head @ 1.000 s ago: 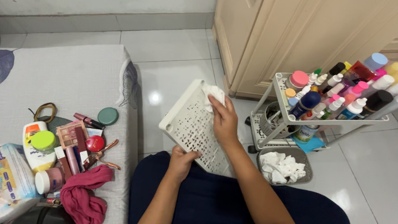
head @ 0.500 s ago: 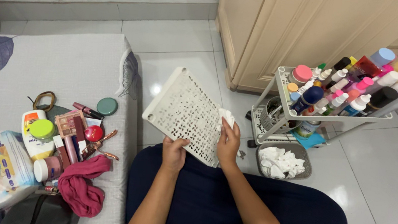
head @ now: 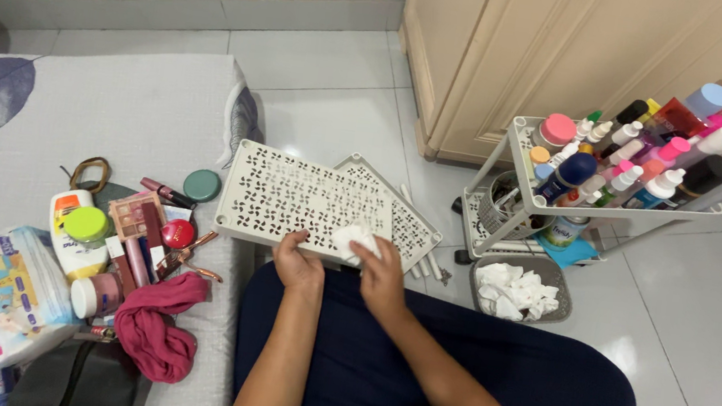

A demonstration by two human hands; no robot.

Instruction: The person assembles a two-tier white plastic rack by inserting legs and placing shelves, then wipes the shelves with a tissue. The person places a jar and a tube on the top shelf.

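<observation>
Toiletries lie together on the grey mattress (head: 144,103) at the left: a wipes packet (head: 15,294), an orange and white lotion bottle with green cap (head: 75,232), a make-up palette (head: 137,215), a dark pink cloth (head: 154,334). They are grouped close to the edge, so I judge they were taken out from a shelf to free it.

In the middle the left hand (head: 298,266) grips the near edge of the perforated white shelf panel (head: 302,198); this keeps the panel steady and almost flat above the knees. A second similar panel (head: 405,218) lies under it on the floor tiles. The right hand (head: 382,274) presses a white tissue (head: 355,237) on the panel surface, fingers closed on it.

At the right stands the white trolley rack (head: 512,171), full of bottles, with a grey basket (head: 520,291) of used tissues beside it.
</observation>
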